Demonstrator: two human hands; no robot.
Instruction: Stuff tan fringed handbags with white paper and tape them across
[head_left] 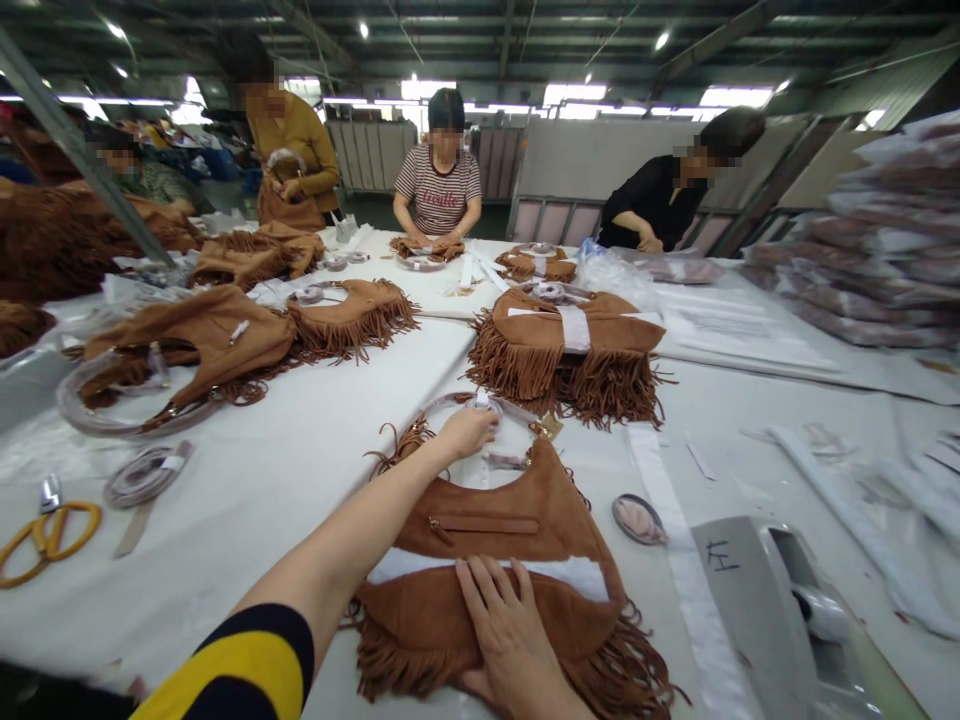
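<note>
A brown suede handbag [487, 500] with fringe lies flat on the white table in front of me. A white paper strip [555, 576] crosses its folded lower part. My right hand [504, 620] presses on the bag over this strip, fingers stretched out and flat. Up at the bag's plastic-wrapped handle [435, 403], my left hand [469, 430] has its fingers closed on a coiled strap [491, 404] with a white band; the fingers partly hide it. A short zipper [487, 524] runs across the bag's front.
A stack of fringed bags [570, 345] with a white band stands just beyond. More bags [225, 330], a strap coil [146, 475] and yellow-handled scissors [52, 535] lie left. A tape dispenser [795, 600] and small round coil [637, 518] are right. Several co-workers are across the table.
</note>
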